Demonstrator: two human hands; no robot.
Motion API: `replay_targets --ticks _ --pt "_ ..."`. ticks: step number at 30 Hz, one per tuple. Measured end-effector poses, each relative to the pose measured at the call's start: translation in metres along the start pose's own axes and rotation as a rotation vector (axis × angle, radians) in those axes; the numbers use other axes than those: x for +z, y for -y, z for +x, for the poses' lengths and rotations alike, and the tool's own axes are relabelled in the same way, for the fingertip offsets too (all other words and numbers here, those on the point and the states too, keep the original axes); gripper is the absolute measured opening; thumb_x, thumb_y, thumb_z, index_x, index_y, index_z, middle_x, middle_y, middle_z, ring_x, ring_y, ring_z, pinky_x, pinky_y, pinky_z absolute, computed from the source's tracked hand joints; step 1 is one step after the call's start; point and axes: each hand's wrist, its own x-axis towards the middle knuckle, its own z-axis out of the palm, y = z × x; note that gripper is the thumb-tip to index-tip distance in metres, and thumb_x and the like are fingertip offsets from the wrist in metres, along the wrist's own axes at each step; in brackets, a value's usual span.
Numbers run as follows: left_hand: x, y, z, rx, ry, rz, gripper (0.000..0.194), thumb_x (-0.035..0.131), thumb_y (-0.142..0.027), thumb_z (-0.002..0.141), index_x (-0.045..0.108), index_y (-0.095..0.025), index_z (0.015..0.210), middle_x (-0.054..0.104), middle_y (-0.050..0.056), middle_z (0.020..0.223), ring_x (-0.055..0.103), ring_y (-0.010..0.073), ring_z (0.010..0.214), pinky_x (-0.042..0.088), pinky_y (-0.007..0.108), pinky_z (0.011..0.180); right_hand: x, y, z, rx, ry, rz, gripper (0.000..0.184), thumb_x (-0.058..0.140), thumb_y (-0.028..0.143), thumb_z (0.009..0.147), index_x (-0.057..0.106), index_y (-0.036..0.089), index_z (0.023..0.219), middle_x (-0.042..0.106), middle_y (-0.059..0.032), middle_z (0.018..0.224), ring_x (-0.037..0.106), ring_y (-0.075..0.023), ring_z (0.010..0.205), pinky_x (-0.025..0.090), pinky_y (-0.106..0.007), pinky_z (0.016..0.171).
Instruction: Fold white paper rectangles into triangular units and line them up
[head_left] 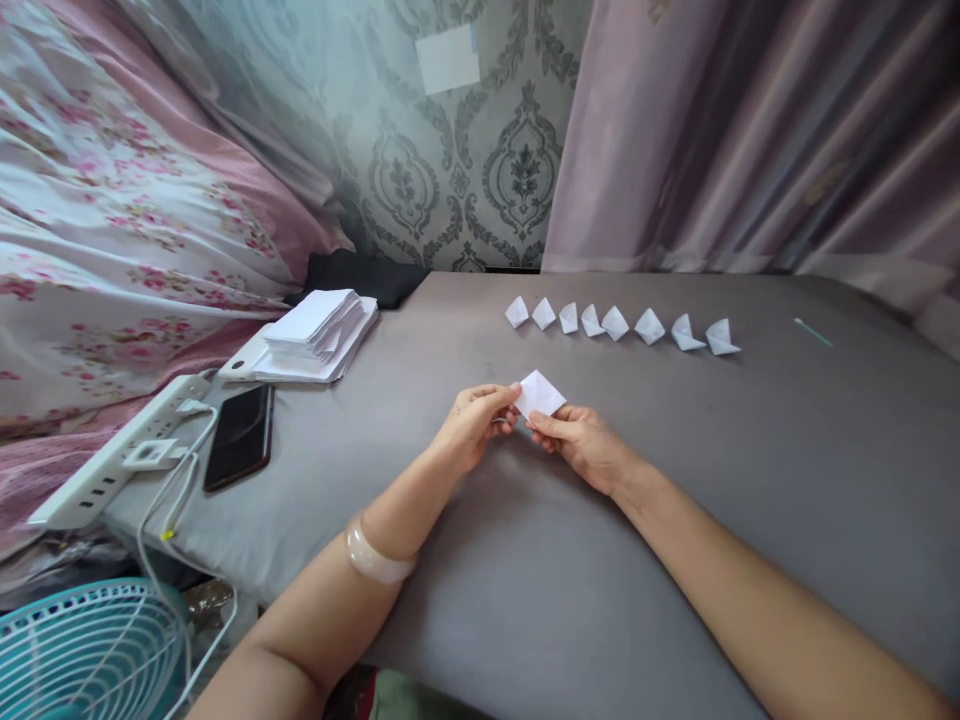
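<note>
A small folded white paper (540, 393) is held between both hands over the grey surface (750, 480). My left hand (476, 425) pinches its left corner, and my right hand (581, 443) pinches its lower right edge. A pale bangle sits on my left wrist. Behind the hands, a row of several folded white paper pieces (622, 325) lies in a line across the grey surface.
A stack of white paper sheets (315, 330) lies at the left. A black phone (240, 436) and a white power strip (120, 455) with cables rest at the left edge. A teal fan guard (82, 650) is below left. A thin green stick (814, 333) lies far right.
</note>
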Motion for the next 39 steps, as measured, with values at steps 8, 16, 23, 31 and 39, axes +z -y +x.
replay_targets --ticks 8,16,23,31,39 --pt "0.001 0.003 -0.001 0.109 -0.061 0.159 0.035 0.071 -0.038 0.068 0.05 -0.015 0.053 0.042 -0.003 0.049 0.034 0.0059 0.047 0.021 0.024 0.048 0.0 -0.002 -0.002 -0.013 0.03 -0.074 0.027 0.083 0.039 0.057 0.072 0.016 0.065 0.062 -0.0021 0.059 0.048 -0.011 0.058 0.031 -0.029 0.058" --pt "-0.003 -0.004 -0.001 0.193 0.054 0.358 0.047 0.059 -0.057 0.079 0.05 -0.016 0.059 0.042 -0.003 0.053 0.035 0.0077 0.05 0.024 0.024 0.051 -0.004 -0.004 -0.002 -0.031 0.05 -0.096 0.029 0.081 0.043 0.061 0.07 0.016 0.065 0.061 -0.0016 0.059 0.046 -0.0098 0.056 0.03 -0.028 0.057" --pt "0.0 -0.002 -0.003 0.282 0.132 0.287 0.046 0.062 -0.056 0.078 0.049 -0.016 0.06 0.036 -0.005 0.053 0.029 0.0064 0.051 0.02 0.023 0.05 -0.004 -0.002 -0.005 -0.024 0.089 -0.089 0.033 0.082 0.044 0.061 0.067 0.015 0.066 0.058 0.0004 0.059 0.043 -0.0084 0.054 0.029 -0.027 0.055" --pt "0.001 -0.001 -0.002 0.188 0.171 0.125 0.044 0.071 -0.051 0.072 0.047 -0.016 0.059 0.032 -0.006 0.055 0.027 0.0049 0.049 0.017 0.024 0.049 -0.001 0.01 -0.009 0.03 -0.028 0.098 0.04 0.072 0.057 0.067 0.058 0.02 0.065 0.052 0.0016 0.056 0.04 -0.0104 0.051 0.027 -0.027 0.048" --pt "-0.003 0.003 0.004 0.092 0.138 0.123 0.047 0.072 -0.056 0.07 0.048 -0.016 0.06 0.03 -0.007 0.051 0.024 0.0035 0.044 0.012 0.024 0.047 -0.004 -0.001 0.0 -0.073 -0.162 -0.113 0.049 0.076 0.065 0.057 0.06 0.018 0.058 0.047 0.0025 0.048 0.033 -0.0075 0.046 0.017 -0.027 0.046"
